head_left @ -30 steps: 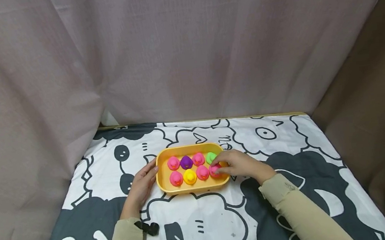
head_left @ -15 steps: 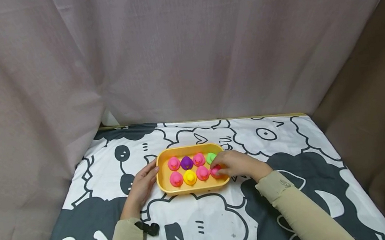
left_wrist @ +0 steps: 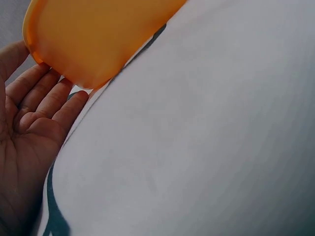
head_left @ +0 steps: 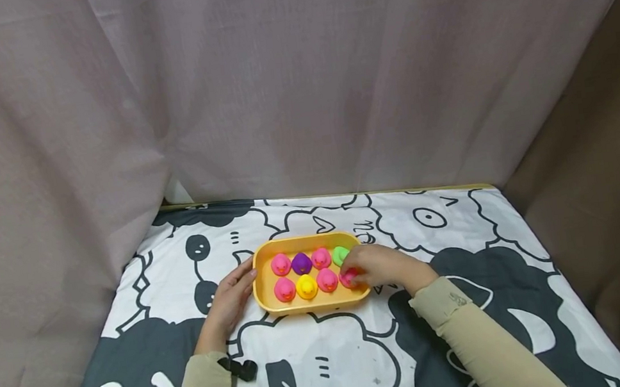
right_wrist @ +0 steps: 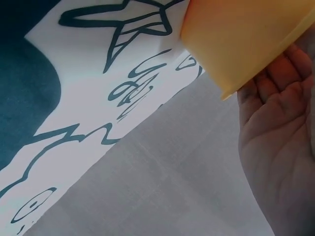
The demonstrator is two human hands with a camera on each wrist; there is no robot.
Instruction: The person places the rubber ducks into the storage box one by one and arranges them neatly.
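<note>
A yellow tray (head_left: 315, 306) lies on the patterned cloth with small rubber ducks in two rows. My left hand (head_left: 229, 303) holds the tray's left end, its thumb at the rim and its fingers against the outer wall, as the left wrist view shows. Over the right end reaches my right hand (head_left: 383, 266); thumb and fingers pinch the pink rubber duck (head_left: 348, 277) at the front right and partly cover it. Behind that one sits a green duck (head_left: 340, 255), also partly hidden by the hand. Next to them are a purple duck (head_left: 301, 263), a yellow duck (head_left: 306, 287) and several pink ones.
A black-and-white cartoon cloth (head_left: 360, 368) covers the table. Grey curtains (head_left: 297, 92) hang behind it, with a brownish curtain (head_left: 606, 196) on the right. A black strap (head_left: 241, 368) is on the left wrist.
The right hand's fingers shift slightly around the front-right pink duck. The left hand stays at the tray's left end, and the ducks keep their rows.
</note>
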